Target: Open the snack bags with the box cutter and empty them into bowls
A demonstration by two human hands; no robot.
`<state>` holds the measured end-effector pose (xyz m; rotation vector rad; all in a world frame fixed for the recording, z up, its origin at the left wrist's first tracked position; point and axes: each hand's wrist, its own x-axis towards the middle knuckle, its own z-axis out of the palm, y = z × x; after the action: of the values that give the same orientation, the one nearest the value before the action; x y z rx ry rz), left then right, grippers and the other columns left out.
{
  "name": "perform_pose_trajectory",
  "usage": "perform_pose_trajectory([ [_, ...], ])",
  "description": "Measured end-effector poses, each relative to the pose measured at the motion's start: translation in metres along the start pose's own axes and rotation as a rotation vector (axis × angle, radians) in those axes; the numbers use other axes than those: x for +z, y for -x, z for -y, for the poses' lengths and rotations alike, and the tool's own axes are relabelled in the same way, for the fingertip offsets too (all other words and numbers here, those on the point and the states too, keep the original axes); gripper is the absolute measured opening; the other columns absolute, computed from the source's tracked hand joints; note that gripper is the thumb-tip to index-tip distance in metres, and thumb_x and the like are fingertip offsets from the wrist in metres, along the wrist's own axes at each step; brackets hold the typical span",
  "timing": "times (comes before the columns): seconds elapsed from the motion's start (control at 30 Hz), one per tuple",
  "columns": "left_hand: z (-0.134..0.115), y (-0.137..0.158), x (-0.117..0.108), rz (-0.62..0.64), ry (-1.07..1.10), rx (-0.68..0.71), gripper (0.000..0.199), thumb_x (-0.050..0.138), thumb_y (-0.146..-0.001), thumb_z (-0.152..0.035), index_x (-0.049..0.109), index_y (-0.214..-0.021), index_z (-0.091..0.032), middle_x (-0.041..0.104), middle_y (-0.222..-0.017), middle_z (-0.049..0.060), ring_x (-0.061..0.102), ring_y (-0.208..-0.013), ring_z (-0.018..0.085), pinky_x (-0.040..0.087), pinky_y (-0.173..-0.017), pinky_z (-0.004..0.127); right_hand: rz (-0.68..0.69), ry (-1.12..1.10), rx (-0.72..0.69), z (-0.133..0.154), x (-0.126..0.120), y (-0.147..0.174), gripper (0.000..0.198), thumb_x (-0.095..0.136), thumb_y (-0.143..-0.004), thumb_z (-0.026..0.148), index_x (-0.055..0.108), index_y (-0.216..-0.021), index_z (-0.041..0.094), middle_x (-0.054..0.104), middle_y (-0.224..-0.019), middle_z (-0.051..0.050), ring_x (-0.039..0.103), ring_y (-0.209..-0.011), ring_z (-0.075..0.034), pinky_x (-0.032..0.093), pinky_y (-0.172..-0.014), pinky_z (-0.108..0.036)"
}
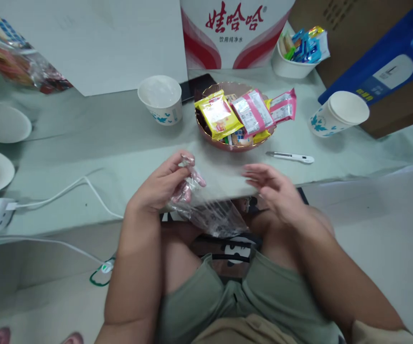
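My left hand point(168, 181) is closed on a thin clear plastic bag point(222, 219), whose film wraps over its fingertips. The rest of the bag hangs past the table's front edge, above my lap. Apart from the bag on its right, my right hand point(280, 193) has its fingers stretched out and somewhat blurred, with nothing seen in it. Just beyond both hands stands a gold-rimmed bowl point(213, 142) heaped with small snack packets, among them a yellow packet point(219, 114) and a pink-and-white packet point(253, 112). A white utility knife point(290, 157) lies beyond my right hand.
A paper cup point(165, 112) and a dark phone point(201, 86) are left of the bowl. More stacked cups point(335, 114), a white tub of sachets point(294, 69) and a blue bottle point(378, 62) stand right. A white cable point(66, 188) crosses the left side. Boxes line the back.
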<state>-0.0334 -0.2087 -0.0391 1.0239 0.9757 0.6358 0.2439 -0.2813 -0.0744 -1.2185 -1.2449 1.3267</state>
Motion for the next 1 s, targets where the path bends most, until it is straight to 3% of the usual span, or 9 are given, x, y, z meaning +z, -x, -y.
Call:
perform_pose_trajectory([
  [0.1,0.003,0.001,0.008,0.168,-0.031,0.008,0.037,0.072,-0.083,-0.045,0.044,-0.099,-0.026,0.073,-0.074,-0.002,0.054,-0.034,0.011,0.022,-0.029,0.019,0.332,-0.037,0.143,0.001,0.035,-0.003,0.072,0.087,-0.072,0.046,0.057,-0.135,0.028,0.068,-0.132,-0.011,0.069,-0.116,-0.024,0.056,-0.098,-0.04],
  [0.2,0.005,-0.002,0.008,0.194,-0.119,0.048,0.039,0.072,-0.085,-0.044,0.049,-0.109,-0.025,0.076,-0.081,0.001,0.052,-0.037,0.009,0.03,-0.033,0.02,0.467,0.11,0.274,0.003,0.054,-0.001,0.031,0.072,-0.084,0.039,0.066,-0.107,0.019,0.068,-0.08,-0.001,0.063,-0.068,-0.014,0.051,-0.064,-0.027],
  [0.37,0.009,-0.012,-0.012,-0.478,-0.247,0.3,0.034,0.077,-0.08,-0.028,0.061,-0.11,-0.023,0.074,-0.08,0.0,0.045,-0.043,0.006,0.035,-0.042,0.021,0.225,0.213,0.167,0.008,0.045,0.002,0.018,0.062,-0.088,0.036,0.062,-0.082,0.019,0.054,-0.063,0.004,0.046,-0.055,-0.01,0.036,-0.052,-0.023],
  [0.43,0.012,-0.015,-0.013,-0.579,-0.098,0.315,0.028,0.077,-0.081,-0.036,0.064,-0.101,-0.022,0.073,-0.081,0.001,0.048,-0.047,0.007,0.038,-0.045,0.021,0.121,0.143,0.147,0.009,0.04,0.002,0.022,0.066,-0.087,0.041,0.06,-0.083,0.02,0.056,-0.062,0.005,0.047,-0.052,-0.01,0.038,-0.051,-0.024],
  [0.53,0.018,-0.016,0.005,-0.296,0.157,0.194,0.049,0.079,-0.075,-0.059,0.068,-0.099,-0.018,0.076,-0.098,0.01,0.07,-0.076,0.017,0.055,-0.067,0.028,0.016,-0.016,0.13,0.01,0.037,0.003,0.037,0.071,-0.085,0.056,0.056,-0.087,0.022,0.063,-0.064,0.003,0.051,-0.046,-0.01,0.043,-0.047,-0.025],
  [0.63,0.024,-0.015,0.033,0.034,0.232,0.072,0.071,0.089,-0.061,-0.063,0.068,-0.111,-0.017,0.075,-0.119,0.015,0.072,-0.106,0.026,0.057,-0.087,0.035,0.015,-0.113,0.125,0.011,0.038,0.006,0.049,0.072,-0.081,0.068,0.055,-0.091,0.023,0.068,-0.066,0.002,0.057,-0.045,-0.011,0.047,-0.046,-0.025],
  [0.73,0.025,-0.013,0.051,0.21,0.143,0.008,0.06,0.094,-0.061,-0.047,0.069,-0.107,-0.017,0.077,-0.096,0.008,0.071,-0.078,0.016,0.053,-0.069,0.026,0.017,-0.115,0.159,0.012,0.039,0.008,0.053,0.073,-0.08,0.07,0.056,-0.097,0.023,0.065,-0.06,0.005,0.054,-0.039,-0.011,0.042,-0.041,-0.023],
  [0.87,0.023,-0.015,0.047,0.079,-0.05,0.043,0.031,0.085,-0.073,-0.04,0.067,-0.079,-0.016,0.062,-0.06,-0.003,0.042,-0.044,0.004,0.028,-0.042,0.02,-0.144,-0.053,0.158,0.009,0.032,0.007,0.05,0.07,-0.084,0.068,0.059,-0.101,0.022,0.053,-0.05,0.009,0.04,-0.033,-0.007,0.029,-0.035,-0.02],
  [1.0,0.025,-0.02,0.04,-0.097,0.052,0.151,0.03,0.083,-0.073,-0.04,0.066,-0.079,-0.016,0.067,-0.068,0.0,0.053,-0.054,0.006,0.041,-0.051,0.02,-0.254,-0.039,0.092,0.006,0.027,0.004,0.042,0.067,-0.089,0.062,0.059,-0.104,0.024,0.048,-0.05,0.011,0.037,-0.034,-0.007,0.027,-0.035,-0.021],
])
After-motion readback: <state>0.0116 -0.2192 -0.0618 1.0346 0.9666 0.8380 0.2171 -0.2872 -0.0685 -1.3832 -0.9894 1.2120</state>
